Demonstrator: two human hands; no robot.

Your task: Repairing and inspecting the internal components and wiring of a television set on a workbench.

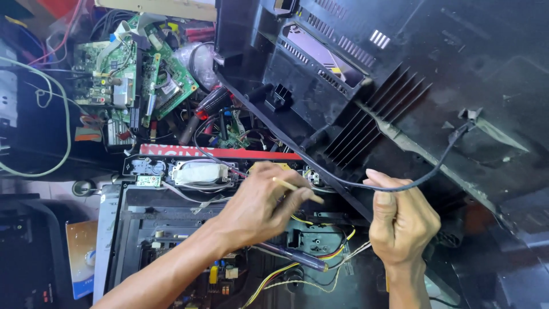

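The right hand is gripping a black cable (it runs to the black cover); the left hand is pinching a thin stick above the chassis.

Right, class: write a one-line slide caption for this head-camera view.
Left hand pinches a thin stick while right hand holds a black cable over an opened black electronics chassis.
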